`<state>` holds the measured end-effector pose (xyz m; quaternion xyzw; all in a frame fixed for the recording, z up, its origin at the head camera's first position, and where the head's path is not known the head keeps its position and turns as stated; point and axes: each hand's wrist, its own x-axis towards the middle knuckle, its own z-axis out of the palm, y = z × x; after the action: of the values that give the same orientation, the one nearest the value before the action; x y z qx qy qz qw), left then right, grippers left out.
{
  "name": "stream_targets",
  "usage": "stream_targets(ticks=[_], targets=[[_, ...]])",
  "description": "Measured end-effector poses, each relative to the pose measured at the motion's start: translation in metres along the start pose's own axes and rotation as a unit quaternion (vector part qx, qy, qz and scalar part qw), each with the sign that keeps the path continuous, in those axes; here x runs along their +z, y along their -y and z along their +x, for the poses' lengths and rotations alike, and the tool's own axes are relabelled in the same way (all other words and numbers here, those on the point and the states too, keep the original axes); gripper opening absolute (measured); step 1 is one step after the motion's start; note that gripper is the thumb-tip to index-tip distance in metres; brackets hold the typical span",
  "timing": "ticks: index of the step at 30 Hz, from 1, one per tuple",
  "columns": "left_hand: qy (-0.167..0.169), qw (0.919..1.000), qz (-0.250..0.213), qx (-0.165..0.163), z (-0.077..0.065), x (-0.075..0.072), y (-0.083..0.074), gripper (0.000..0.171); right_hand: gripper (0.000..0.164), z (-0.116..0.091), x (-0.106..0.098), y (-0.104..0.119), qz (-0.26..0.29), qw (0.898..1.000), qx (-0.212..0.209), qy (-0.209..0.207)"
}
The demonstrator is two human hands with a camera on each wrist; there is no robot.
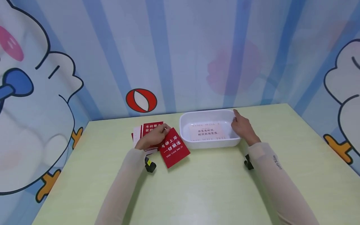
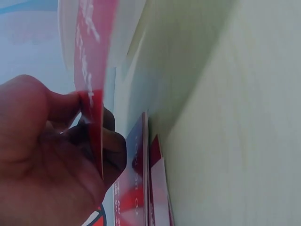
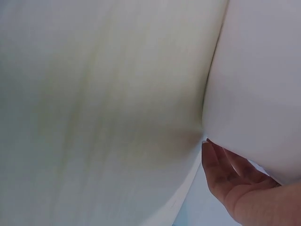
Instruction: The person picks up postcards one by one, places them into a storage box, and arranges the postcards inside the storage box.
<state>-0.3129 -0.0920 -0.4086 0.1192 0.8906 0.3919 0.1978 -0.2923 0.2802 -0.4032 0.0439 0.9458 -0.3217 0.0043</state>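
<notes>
My left hand (image 1: 154,136) pinches a red card (image 1: 174,148) printed with white lettering, thumb on one face and fingers behind. The card is tilted above the table, just left of a white plastic tray (image 1: 209,144). Below and behind that hand lies a loose pile of red and pale cards (image 1: 150,126), partly covered by it; the left wrist view shows their edges (image 2: 146,174). In the tray lies a pale card (image 1: 206,132) with dark lettering. My right hand (image 1: 244,127) holds the tray's right end, its fingers (image 3: 221,172) against the outer wall; the thumb is hidden in the right wrist view.
A pale yellow-green table (image 1: 208,187) carries everything. Its back edge meets a blue striped wall (image 1: 191,56) with cartoon figures, and the tray stands close to this wall. Dark wrist cameras (image 1: 150,165) hang under both forearms.
</notes>
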Motion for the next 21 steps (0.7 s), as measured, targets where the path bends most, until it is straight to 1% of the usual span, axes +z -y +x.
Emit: stream_targets(ticks=[3, 6, 9, 12, 16, 18, 21], targets=[[0.014, 0.9997, 0.006, 0.018, -0.004, 0.003, 0.000, 0.029, 0.058, 0.000, 0.000, 0.000, 0.011, 1.000, 0.001, 0.004], [0.027, 0.9991, 0.005, 0.031, -0.007, 0.004, -0.002, 0.027, 0.059, 0.001, -0.001, 0.000, 0.021, 1.000, 0.010, 0.009], [0.030, 0.9987, 0.003, 0.041, -0.011, 0.006, -0.003, 0.027, 0.059, -0.001, -0.002, 0.000, 0.021, 1.000, 0.017, 0.011], [0.022, 0.9989, -0.010, 0.039, -0.015, 0.007, -0.001, 0.028, 0.059, -0.002, -0.001, 0.001, 0.021, 0.999, 0.019, 0.021], [0.000, 0.9989, -0.035, 0.031, -0.019, 0.003, 0.007, 0.033, 0.060, -0.001, 0.000, 0.004, 0.020, 0.999, 0.021, 0.035], [-0.008, 0.9984, -0.048, 0.029, -0.018, 0.000, 0.008, 0.036, 0.060, 0.001, -0.001, 0.004, 0.012, 0.999, 0.023, 0.035], [-0.018, 0.9972, -0.068, 0.026, -0.016, -0.004, 0.005, 0.040, 0.061, 0.003, -0.004, 0.004, -0.001, 0.999, 0.016, 0.033]])
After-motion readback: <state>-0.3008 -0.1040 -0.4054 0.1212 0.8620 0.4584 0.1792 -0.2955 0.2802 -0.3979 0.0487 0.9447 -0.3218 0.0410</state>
